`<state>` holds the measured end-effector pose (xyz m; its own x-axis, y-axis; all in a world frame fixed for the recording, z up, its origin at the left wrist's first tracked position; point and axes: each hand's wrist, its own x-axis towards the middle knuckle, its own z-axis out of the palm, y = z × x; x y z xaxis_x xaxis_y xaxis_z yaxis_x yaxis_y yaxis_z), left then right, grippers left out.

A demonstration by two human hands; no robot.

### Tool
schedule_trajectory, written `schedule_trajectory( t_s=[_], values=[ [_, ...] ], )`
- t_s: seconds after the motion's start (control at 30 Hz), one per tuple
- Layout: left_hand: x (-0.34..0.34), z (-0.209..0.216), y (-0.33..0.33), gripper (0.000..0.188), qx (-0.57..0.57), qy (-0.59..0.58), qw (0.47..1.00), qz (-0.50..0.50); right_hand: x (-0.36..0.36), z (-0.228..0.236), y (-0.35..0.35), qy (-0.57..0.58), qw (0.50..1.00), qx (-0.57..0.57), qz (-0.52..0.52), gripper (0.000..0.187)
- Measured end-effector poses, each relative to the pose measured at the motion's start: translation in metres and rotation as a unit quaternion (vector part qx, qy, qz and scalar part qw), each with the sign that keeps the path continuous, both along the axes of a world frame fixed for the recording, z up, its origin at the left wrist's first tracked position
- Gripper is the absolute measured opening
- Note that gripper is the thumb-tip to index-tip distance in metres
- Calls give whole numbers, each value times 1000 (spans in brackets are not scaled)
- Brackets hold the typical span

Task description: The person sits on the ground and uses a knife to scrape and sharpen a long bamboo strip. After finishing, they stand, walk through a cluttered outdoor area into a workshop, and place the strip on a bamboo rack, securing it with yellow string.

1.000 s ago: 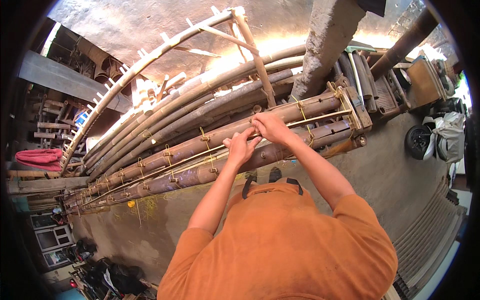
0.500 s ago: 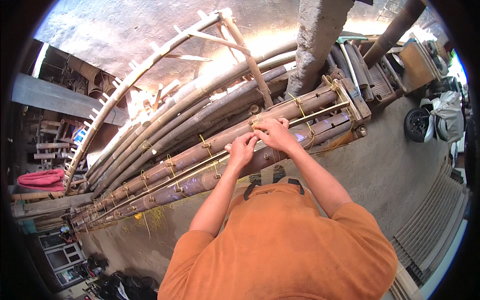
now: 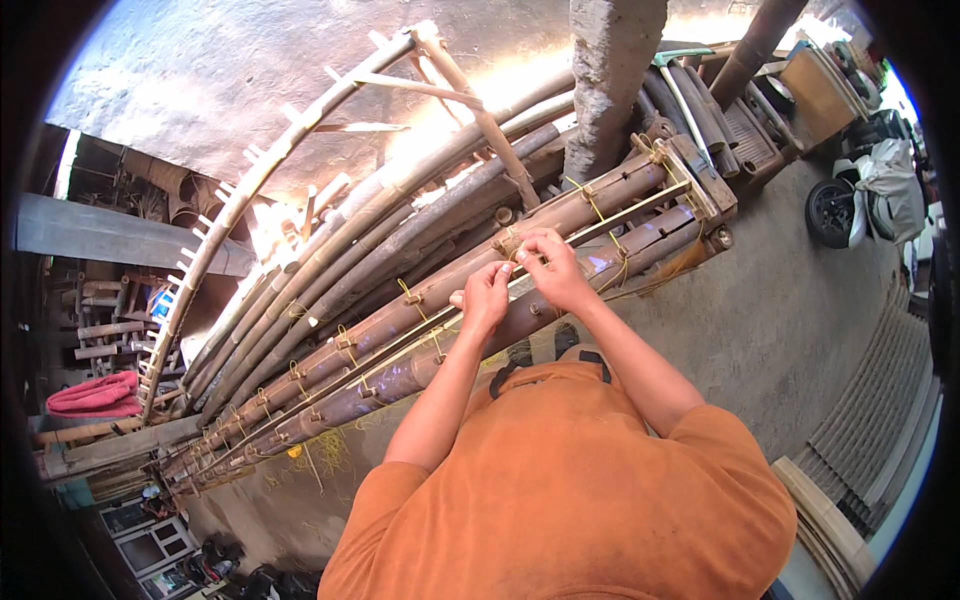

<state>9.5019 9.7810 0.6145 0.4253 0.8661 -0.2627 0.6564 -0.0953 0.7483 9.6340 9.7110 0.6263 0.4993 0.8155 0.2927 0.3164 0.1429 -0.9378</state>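
Observation:
Two long brown bamboo poles (image 3: 455, 277) lie side by side in front of me, with a thin split strip (image 3: 650, 208) between them. Thin yellow cords (image 3: 597, 203) are looped around small pegs along both poles. Over the middle of the poles, my left hand (image 3: 487, 296) is closed in a pinch, thumb against fingers. My right hand (image 3: 553, 272) pinches close beside it, the fingertips of both hands almost meeting. A thin piece of yellow cord seems to run between the fingertips; most of it is hidden by the fingers.
A wooden end block (image 3: 705, 180) joins the poles at the right. Behind are stacked bamboo poles (image 3: 400, 195), a curved pegged bamboo frame (image 3: 255, 180) and a concrete post (image 3: 607, 95). A red cloth (image 3: 93, 396) hangs left. Corrugated sheets (image 3: 865, 430) and a motorbike wheel (image 3: 829, 214) are right.
The view has shifted slightly. My right hand's fingers have drawn up a little from the left fingertips, still pinched. Both hands stay over the same part of the poles.

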Motion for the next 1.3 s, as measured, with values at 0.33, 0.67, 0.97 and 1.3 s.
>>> schedule_trajectory(
  t_s=[0.33,0.67,0.97,1.3],
  values=[
    [4,-38,0,24,73,-113,991,-1,-39,-21,-81,-13,951,-182,249,18],
    [51,-63,126,21,212,10,972,-102,-50,-24,-92,-31,965,-179,192,16],
    [116,-32,173,34,5,-24,950,-312,11,-42,-123,2,922,-186,-339,17],
    [198,-31,95,19,-253,-231,915,-215,77,-6,-119,228,947,-138,-181,18]
  ],
)
